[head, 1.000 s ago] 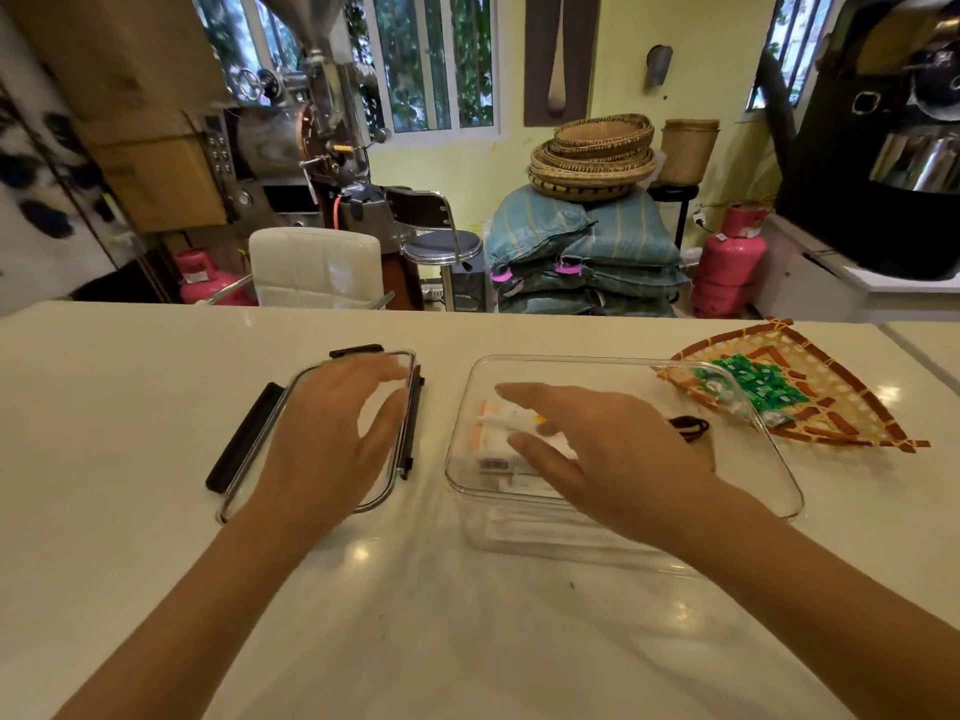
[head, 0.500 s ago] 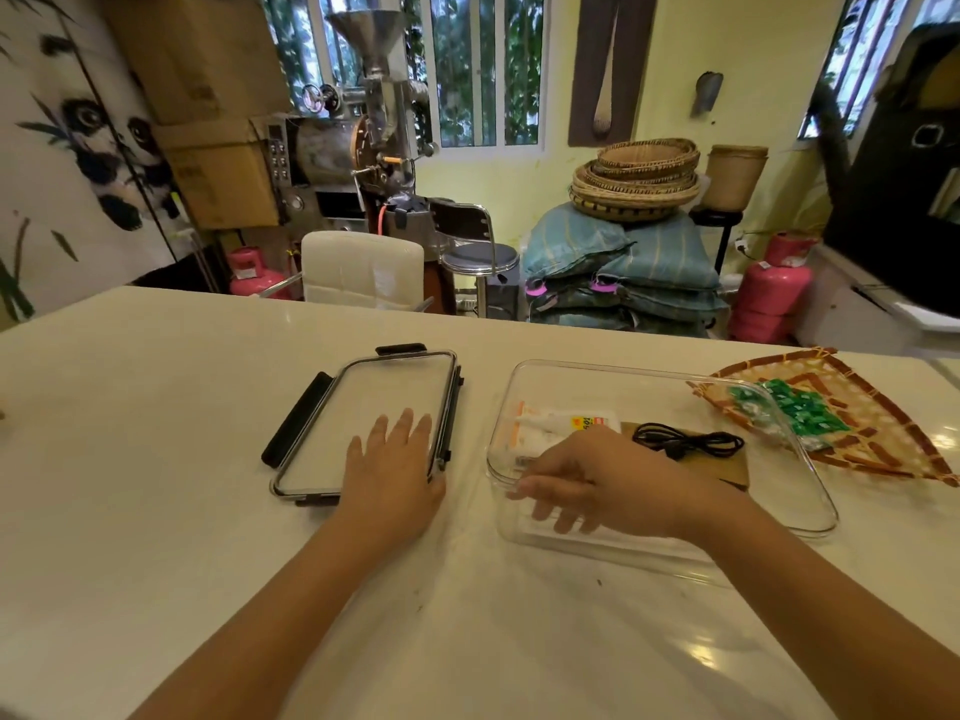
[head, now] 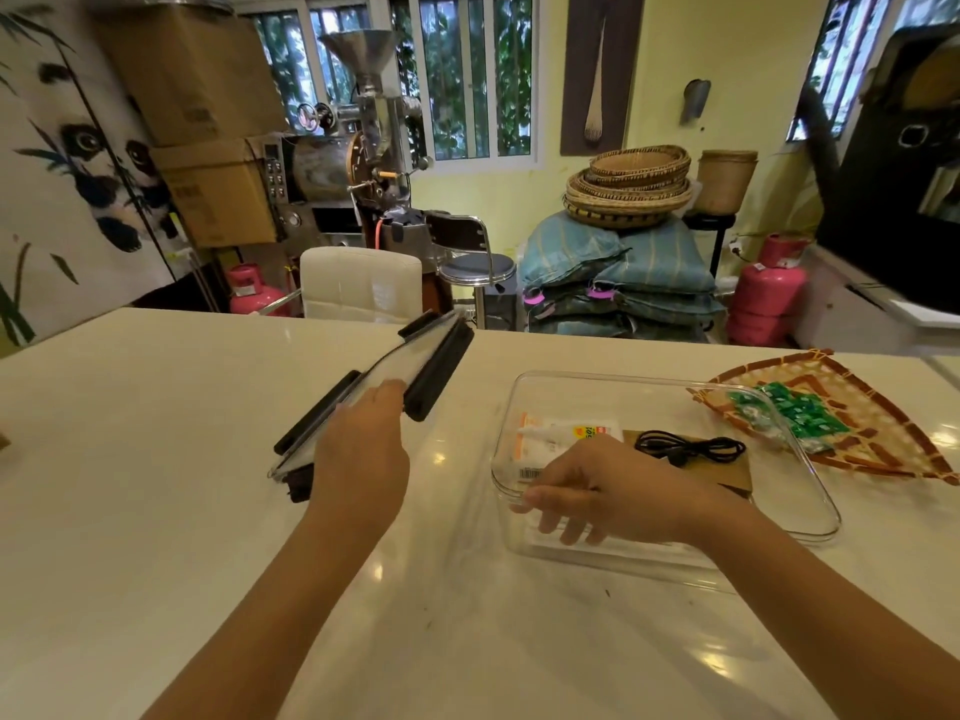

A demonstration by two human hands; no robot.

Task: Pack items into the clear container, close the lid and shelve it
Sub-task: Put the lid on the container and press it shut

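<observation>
Hands at lid and container on the worktop (head: 156, 485).
Left hand (head: 358, 459) grips the lid (head: 395, 371) by its near end, tilted, long axis running away to the right. Right hand (head: 608, 491) pinches the container (head: 810, 491) at its near-left rim, fingers curled. Inside lie a white packet (head: 550, 439), print unreadable, and a black cable (head: 691, 449).

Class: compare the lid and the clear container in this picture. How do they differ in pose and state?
The lid is tilted, lifted by the left hand; the clear container sits flat on the table, steadied by the right hand. The lid has black clips; the container has none and holds items. Both are transparent.
</observation>
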